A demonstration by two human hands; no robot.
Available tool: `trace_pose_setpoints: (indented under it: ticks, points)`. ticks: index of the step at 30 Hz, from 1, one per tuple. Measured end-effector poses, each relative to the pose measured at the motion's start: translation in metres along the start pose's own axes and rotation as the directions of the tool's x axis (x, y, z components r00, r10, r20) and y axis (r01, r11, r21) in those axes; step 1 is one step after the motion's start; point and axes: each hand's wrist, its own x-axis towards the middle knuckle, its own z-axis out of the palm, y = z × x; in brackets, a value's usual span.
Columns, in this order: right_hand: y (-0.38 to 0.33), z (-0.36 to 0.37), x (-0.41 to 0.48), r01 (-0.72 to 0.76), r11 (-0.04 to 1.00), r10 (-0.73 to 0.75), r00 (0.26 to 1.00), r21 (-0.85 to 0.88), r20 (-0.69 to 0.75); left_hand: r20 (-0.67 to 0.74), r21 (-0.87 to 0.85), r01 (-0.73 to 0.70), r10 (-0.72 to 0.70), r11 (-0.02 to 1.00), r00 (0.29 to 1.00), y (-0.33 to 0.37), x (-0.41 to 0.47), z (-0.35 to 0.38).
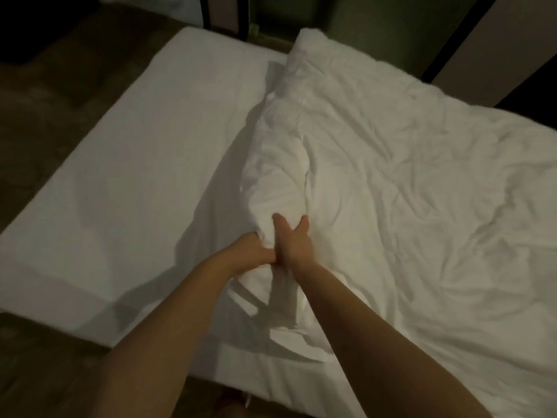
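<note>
duvet (391, 176) bunched over right half of frame, crumpled; mattress (135, 161) bare at left. left hand (256, 250) grips duvet edge fold at centre; right hand (294, 241) lies on it, digits spread (grip unclear). spreading looks barely begun; smoothing all left.

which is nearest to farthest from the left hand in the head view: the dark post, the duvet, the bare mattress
1. duvet: the left hand grips its bunched edge.
2. bare mattress: just to the left of the hand.
3. dark post: beyond the bed's far end, at the top of the view.
</note>
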Motion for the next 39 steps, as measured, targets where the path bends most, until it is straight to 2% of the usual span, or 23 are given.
trace_pose_setpoints:
  ticks: [3, 6, 8, 9, 10, 11, 13, 16, 18, 20, 22, 23, 24, 25, 27, 30, 31, 33, 37, 39]
  points:
    - [-0.035, -0.060, -0.005, 0.131, 0.986, -0.138, 0.988, -0.100, -0.074, -0.006, 0.018, -0.127, 0.127, 0.992, 0.992, 0.062, -0.012, 0.035]
    - [-0.057, -0.111, -0.018, 0.192, 0.927, -0.209, 0.978, -0.321, -0.019, 0.042, 0.055, -0.178, 0.176, 0.983, 0.984, 0.109, -0.023, 0.090]
    - [-0.061, -0.143, -0.026, 0.202, 0.834, -0.222, 0.975, -0.514, 0.023, -0.013, 0.107, -0.159, 0.161, 0.981, 0.987, 0.132, -0.029, 0.136]
    - [-0.062, -0.159, -0.027, 0.200, 0.783, -0.230, 0.973, -0.589, 0.024, -0.102, 0.104, -0.149, 0.159, 0.983, 0.982, 0.148, -0.035, 0.158]
    - [-0.062, -0.176, -0.026, 0.198, 0.732, -0.243, 0.970, -0.652, 0.021, -0.079, 0.192, -0.207, 0.226, 0.959, 0.971, 0.159, -0.040, 0.178]
    - [-0.061, -0.194, -0.025, 0.193, 0.680, -0.249, 0.968, -0.707, 0.025, -0.068, 0.272, -0.200, 0.226, 0.941, 0.972, 0.172, -0.045, 0.200]
    - [-0.056, -0.231, -0.022, 0.201, 0.565, -0.267, 0.962, -0.800, 0.054, -0.109, 0.145, -0.071, 0.087, 0.987, 0.990, 0.184, -0.039, 0.238]
    - [-0.042, -0.284, -0.027, 0.310, 0.391, -0.435, 0.892, -0.867, 0.122, -0.039, 0.317, -0.075, 0.092, 0.946, 0.995, 0.198, -0.034, 0.266]
    - [-0.034, -0.311, -0.028, 0.351, 0.323, -0.538, 0.832, -0.879, 0.135, 0.024, 0.357, -0.076, 0.072, 0.931, 0.997, 0.208, -0.030, 0.260]
    - [-0.028, -0.331, -0.025, 0.364, 0.345, -0.553, 0.824, -0.865, 0.126, 0.047, 0.259, -0.045, 0.033, 0.965, 0.998, 0.224, -0.023, 0.235]
    - [-0.023, -0.348, -0.019, 0.363, 0.398, -0.557, 0.825, -0.842, 0.092, -0.170, 0.059, 0.028, -0.018, 0.998, 0.985, 0.242, 0.004, 0.202]
    - [-0.019, -0.355, -0.017, 0.354, 0.424, -0.558, 0.827, -0.834, 0.067, -0.308, -0.049, 0.056, -0.068, 0.997, 0.949, 0.251, 0.019, 0.191]
    - [-0.015, -0.363, -0.014, 0.342, 0.455, -0.559, 0.828, -0.823, 0.035, -0.404, -0.089, 0.073, -0.103, 0.993, 0.909, 0.259, 0.037, 0.184]
    - [-0.012, -0.371, -0.012, 0.328, 0.486, -0.557, 0.831, -0.810, 0.002, -0.432, -0.080, 0.109, -0.133, 0.991, 0.892, 0.267, 0.052, 0.183]
    - [-0.008, -0.386, -0.012, 0.307, 0.519, -0.560, 0.827, -0.798, -0.046, -0.388, -0.110, 0.150, -0.181, 0.983, 0.903, 0.285, 0.077, 0.196]
    - [-0.002, -0.404, -0.011, 0.308, 0.526, -0.584, 0.809, -0.792, -0.073, -0.340, -0.349, 0.117, -0.242, 0.930, 0.909, 0.299, 0.127, 0.213]
    - [0.002, -0.411, -0.011, 0.303, 0.535, -0.581, 0.810, -0.789, -0.082, -0.300, -0.377, 0.120, -0.244, 0.918, 0.922, 0.297, 0.148, 0.213]
    - [0.012, -0.425, -0.010, 0.281, 0.560, -0.557, 0.824, -0.780, -0.104, -0.216, -0.314, 0.166, -0.241, 0.935, 0.946, 0.295, 0.183, 0.221]
    - [0.027, -0.465, -0.003, 0.274, 0.642, -0.524, 0.839, -0.716, -0.149, -0.366, -0.170, 0.046, -0.107, 0.984, 0.924, 0.332, 0.180, 0.259]
    - [0.036, -0.493, -0.002, 0.283, 0.692, -0.507, 0.846, -0.665, -0.166, -0.364, -0.157, -0.015, -0.044, 0.988, 0.930, 0.358, 0.173, 0.288]
